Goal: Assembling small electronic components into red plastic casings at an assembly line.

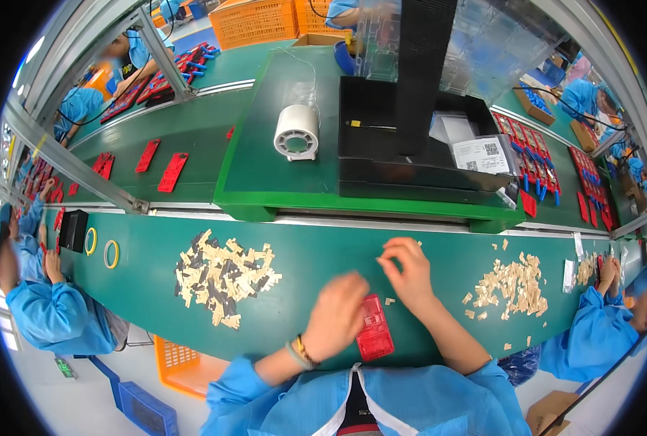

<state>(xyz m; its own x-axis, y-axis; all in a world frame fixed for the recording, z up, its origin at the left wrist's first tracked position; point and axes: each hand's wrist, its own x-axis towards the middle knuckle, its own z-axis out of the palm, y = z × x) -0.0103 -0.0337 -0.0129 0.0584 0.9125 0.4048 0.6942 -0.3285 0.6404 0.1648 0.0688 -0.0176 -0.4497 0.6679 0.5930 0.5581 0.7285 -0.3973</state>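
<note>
A red plastic tray-like part [375,336] lies on the green bench in front of me. My left hand [338,311] is over its left edge, smeared by motion, so its fingers and anything in them cannot be made out. Beyond the part and to its right, my right hand [409,275] is raised, thumb and fingertips pinched together. Whatever they hold, if anything, is too small to name. One small beige piece [389,301] lies beside the red part. Left of my hands spreads a pile of beige and black pieces [225,276]; to the right, a pile of small beige pieces [514,287].
A raised green platform [265,182] carries a white cylindrical fan [296,132] and a black bin [418,178]. Behind the bench runs a conveyor [192,138] with red parts. Tape rolls [111,253] lie left. Co-workers in blue sit at both sides; an orange crate [185,367] stands below.
</note>
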